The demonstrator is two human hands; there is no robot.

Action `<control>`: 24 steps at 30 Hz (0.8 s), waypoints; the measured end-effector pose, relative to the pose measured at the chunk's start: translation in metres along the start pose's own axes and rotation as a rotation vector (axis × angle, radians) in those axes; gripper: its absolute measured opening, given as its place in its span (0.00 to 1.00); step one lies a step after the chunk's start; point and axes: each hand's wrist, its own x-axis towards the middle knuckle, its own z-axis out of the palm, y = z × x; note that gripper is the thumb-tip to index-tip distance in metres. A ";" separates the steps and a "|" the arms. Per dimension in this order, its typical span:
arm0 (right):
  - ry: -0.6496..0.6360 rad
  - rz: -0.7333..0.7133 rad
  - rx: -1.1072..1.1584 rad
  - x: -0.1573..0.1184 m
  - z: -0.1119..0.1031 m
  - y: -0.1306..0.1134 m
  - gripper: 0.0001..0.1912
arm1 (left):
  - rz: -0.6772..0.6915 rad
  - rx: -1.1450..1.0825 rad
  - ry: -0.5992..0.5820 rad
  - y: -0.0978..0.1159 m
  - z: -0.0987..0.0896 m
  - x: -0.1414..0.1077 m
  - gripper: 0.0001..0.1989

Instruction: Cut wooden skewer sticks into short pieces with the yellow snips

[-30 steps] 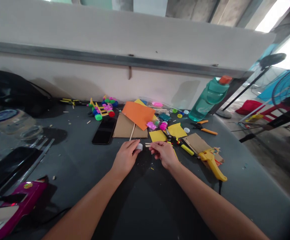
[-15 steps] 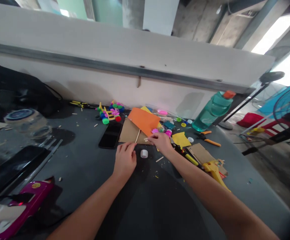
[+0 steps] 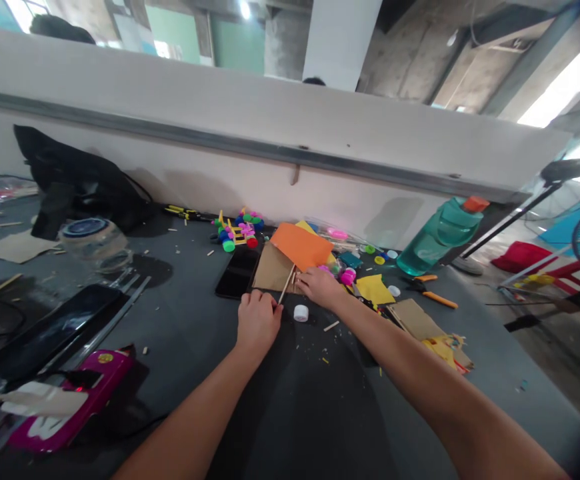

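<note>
My left hand (image 3: 259, 320) is closed round the lower end of a thin wooden stick (image 3: 287, 285), which slants up towards an orange sheet (image 3: 303, 245). Beside the stick's upper part, my right hand (image 3: 319, 285) has its fingers pinched at a small wooden piece over the cardboard (image 3: 269, 268). Just below and between both hands stands a small white cap (image 3: 301, 313). A black phone (image 3: 237, 272) lies left of the cardboard.
Colourful caps and a small toy (image 3: 237, 230) lie near the wall. A green bottle (image 3: 433, 240), orange-handled pliers (image 3: 440, 299) and yellow paper (image 3: 375, 289) are at right. At left are a clear jar (image 3: 95, 245), another phone (image 3: 55, 327) and a magenta power strip (image 3: 77, 400).
The view has shifted, so the table things appear further right and slightly lower. Both hands stay near the stick and cardboard; more of the stick now shows above my left hand.
</note>
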 end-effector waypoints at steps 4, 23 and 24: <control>0.105 0.071 0.001 -0.014 -0.013 0.008 0.15 | 0.003 0.018 0.020 0.000 -0.001 0.002 0.10; -0.009 0.086 0.209 -0.115 -0.027 -0.013 0.05 | -0.236 -0.957 0.014 0.020 -0.028 -0.017 0.12; 0.022 0.118 0.248 -0.114 -0.027 -0.015 0.04 | -0.267 -1.040 -0.031 0.022 -0.027 -0.018 0.13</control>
